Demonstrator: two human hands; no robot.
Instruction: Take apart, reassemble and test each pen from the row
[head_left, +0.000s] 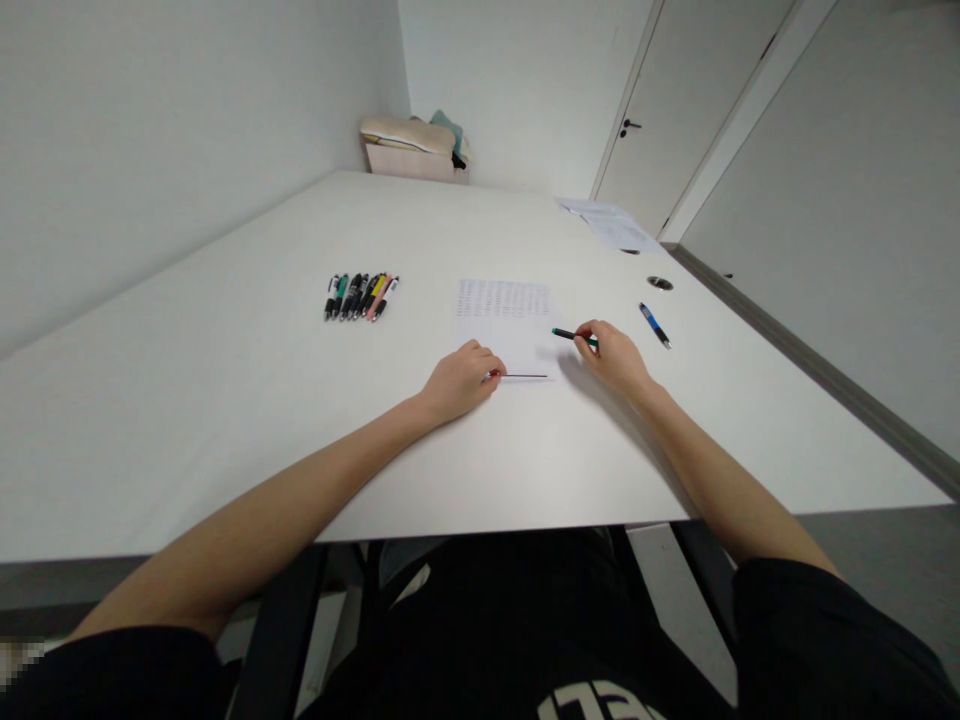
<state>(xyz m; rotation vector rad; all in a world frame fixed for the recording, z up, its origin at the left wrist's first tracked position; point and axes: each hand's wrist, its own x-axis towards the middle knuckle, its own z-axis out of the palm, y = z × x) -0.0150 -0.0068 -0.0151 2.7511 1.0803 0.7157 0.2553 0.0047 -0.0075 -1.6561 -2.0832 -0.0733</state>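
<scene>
My left hand [463,382] rests on the table at the lower left of a printed sheet of paper [495,335]. Pinched in its fingers is a thin dark pen refill [526,376], which points right along the sheet's lower edge. Above the sheet's right side, my right hand [615,355] is closed on a black and green pen barrel [564,333]. The barrel's green end points left, and its rear part is partly covered by the fingers. The two hands are apart.
A row of several pens [361,297] lies on the white table [225,400] at left. At right are a blue and black pen [655,326] and a round metal grommet [660,283]. More papers [611,225] lie at the far right, and folded fabric [409,135] sits beyond the table.
</scene>
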